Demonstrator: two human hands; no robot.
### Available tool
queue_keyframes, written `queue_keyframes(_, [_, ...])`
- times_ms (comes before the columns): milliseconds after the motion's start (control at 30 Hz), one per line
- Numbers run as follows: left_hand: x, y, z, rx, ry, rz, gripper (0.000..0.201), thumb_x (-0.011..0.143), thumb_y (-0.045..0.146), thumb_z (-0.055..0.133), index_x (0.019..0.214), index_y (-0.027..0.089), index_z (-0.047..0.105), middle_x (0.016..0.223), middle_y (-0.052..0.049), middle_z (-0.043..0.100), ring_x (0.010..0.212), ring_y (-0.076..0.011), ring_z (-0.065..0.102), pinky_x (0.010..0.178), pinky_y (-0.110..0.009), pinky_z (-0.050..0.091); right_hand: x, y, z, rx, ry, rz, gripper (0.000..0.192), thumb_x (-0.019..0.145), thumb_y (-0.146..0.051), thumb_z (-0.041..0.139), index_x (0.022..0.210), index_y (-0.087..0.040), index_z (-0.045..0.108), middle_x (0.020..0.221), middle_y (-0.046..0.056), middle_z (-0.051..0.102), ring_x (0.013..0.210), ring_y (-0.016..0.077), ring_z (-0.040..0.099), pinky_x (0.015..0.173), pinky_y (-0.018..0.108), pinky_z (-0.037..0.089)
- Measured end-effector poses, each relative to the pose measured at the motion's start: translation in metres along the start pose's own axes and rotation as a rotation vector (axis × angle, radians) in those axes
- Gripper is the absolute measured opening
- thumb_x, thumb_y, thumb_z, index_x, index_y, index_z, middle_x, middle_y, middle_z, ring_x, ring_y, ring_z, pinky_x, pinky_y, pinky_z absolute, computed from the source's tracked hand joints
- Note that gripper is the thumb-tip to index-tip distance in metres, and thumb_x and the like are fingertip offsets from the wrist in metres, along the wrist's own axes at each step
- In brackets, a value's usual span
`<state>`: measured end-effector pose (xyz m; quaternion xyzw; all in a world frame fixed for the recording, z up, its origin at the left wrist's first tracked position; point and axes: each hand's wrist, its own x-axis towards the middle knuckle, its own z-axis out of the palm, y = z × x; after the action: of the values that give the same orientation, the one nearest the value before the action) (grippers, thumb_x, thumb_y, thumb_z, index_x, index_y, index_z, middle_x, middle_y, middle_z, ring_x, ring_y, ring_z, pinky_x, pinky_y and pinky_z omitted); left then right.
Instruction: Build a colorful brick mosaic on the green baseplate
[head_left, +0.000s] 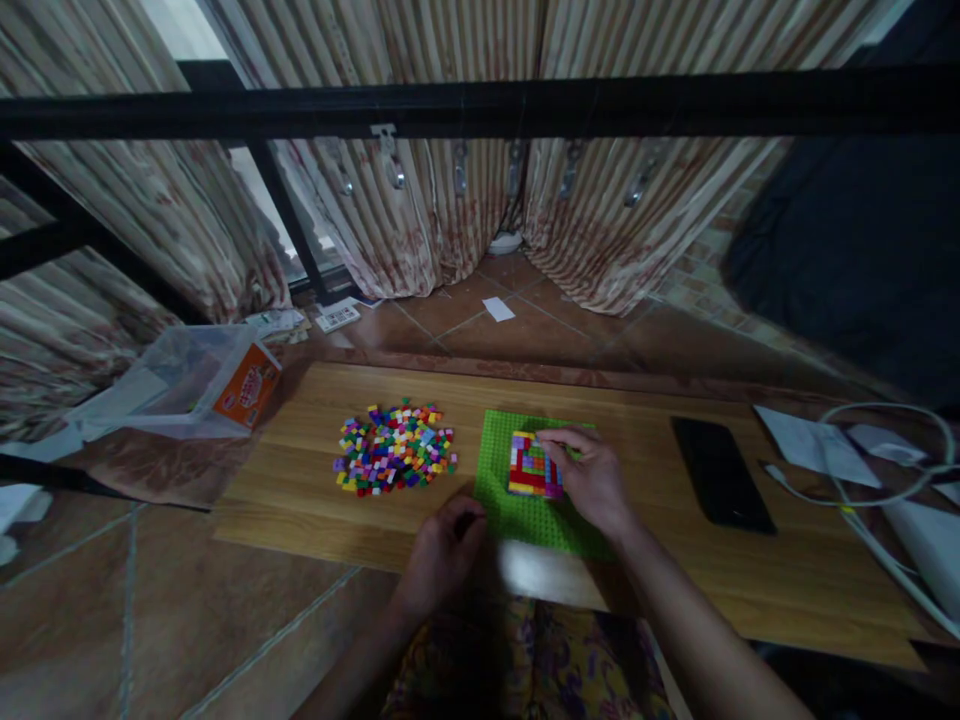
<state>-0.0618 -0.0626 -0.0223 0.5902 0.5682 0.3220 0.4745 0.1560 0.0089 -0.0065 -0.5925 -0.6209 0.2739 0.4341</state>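
I see my right hand (592, 475) resting on the green baseplate (525, 505), its fingertips pinched at the top edge of the small block of coloured bricks (534, 466) that stands on the plate; it looks like they grasp or press one small brick there, but the light is dim and I cannot tell this for sure. My left hand (442, 550) lies at the near left corner of the plate, fingers curled loosely, holding nothing that I can see. The loose brick pile (395, 461) sits on the wooden board (315, 500), just left of the plate. I think the main risk is the plate sliding or lifting under pressure, because the left hand only touches its corner. Also a brick may sit crooked, and a careless reach could scatter the pile toward the board's edge or knock the phone (721, 471).
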Motion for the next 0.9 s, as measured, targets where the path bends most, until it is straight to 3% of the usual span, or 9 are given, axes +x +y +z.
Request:
queue_keyframes(400, [0.0, 0.005, 0.001, -0.045, -0.002, -0.032, 0.017, 0.082, 0.031, 0.054, 0.079, 0.018, 0.063, 0.073, -0.002, 0.061, 0.071, -0.0145, 0.055, 0.066, -0.023, 0.041, 0.002, 0.003, 0.01, -0.116, -0.025, -0.012, 0.022, 0.084, -0.037, 0.056, 0.087, -0.026, 0.076, 0.091, 0.004, 0.073, 0.093, 0.024, 0.06, 0.086, 0.039, 0.045])
queue_keyframes(733, [-0.001, 0.003, 0.001, -0.049, 0.01, -0.032, 0.015, 0.081, 0.029, 0.054, 0.081, 0.017, 0.063, 0.074, -0.002, 0.063, 0.07, -0.0141, 0.055, 0.065, -0.023, 0.041, -0.002, 0.004, 0.012, -0.095, 0.045, 0.053, 0.023, 0.082, -0.037, 0.059, 0.089, -0.023, 0.075, 0.09, 0.006, 0.074, 0.089, 0.0235, 0.063, 0.084, 0.038, 0.048])
queue_keyframes(900, [-0.001, 0.0, 0.002, -0.056, 0.003, -0.022, 0.017, 0.082, 0.032, 0.054, 0.081, 0.018, 0.063, 0.071, -0.001, 0.061, 0.068, -0.0138, 0.054, 0.063, -0.023, 0.04, -0.002, 0.008, 0.009, -0.122, 0.143, 0.059, 0.028, 0.081, -0.042, 0.059, 0.091, -0.022, 0.075, 0.091, 0.008, 0.072, 0.09, 0.0244, 0.063, 0.087, 0.04, 0.047])
